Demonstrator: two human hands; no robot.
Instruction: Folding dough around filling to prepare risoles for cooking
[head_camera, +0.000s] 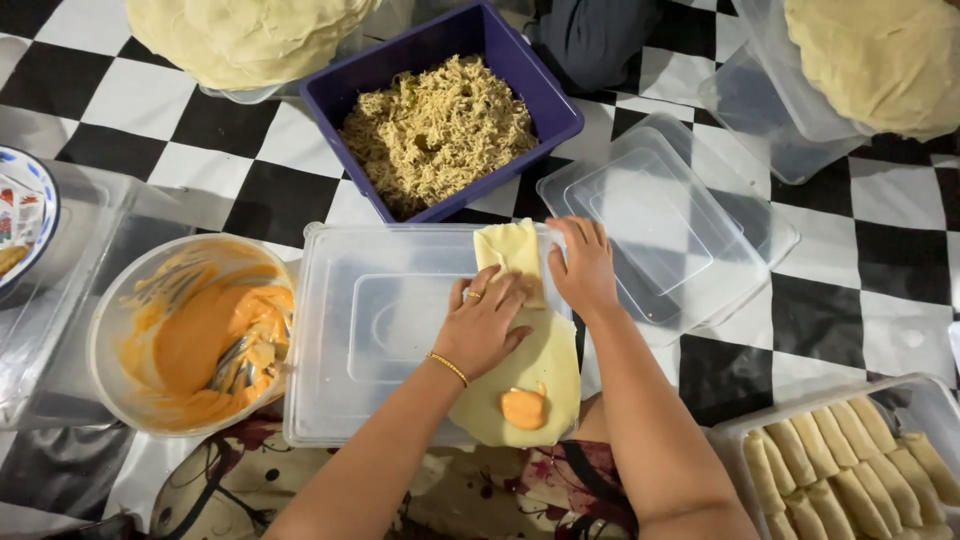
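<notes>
The left hand (483, 322) lies flat on a pale yellow wrapper (520, 375), fingers spread and pressing down on its folded part; a ring and a gold bracelet show on it. The right hand (583, 265) presses on the right side of the same fold, fingers together and curled over the edge, so its grip pinches the wrapper. The wrapper rests on an upturned clear plastic lid (370, 330) that lies on the black and white checked floor (215, 165). Its far end is rolled over into a thick fold, and a dab of orange sauce (524, 408) sits on its near end.

Just left of the lid stands a clear round tub (190, 335) smeared with orange sauce, with a utensil in it. Beyond the lid is a purple bin (440, 110) full of cooked noodles. To the right lie more clear lids (660, 215). A clear box at the lower right holds finished rolls (850, 460) packed side by side. Stacks of round wrappers (245, 35) sit at the top left and top right.
</notes>
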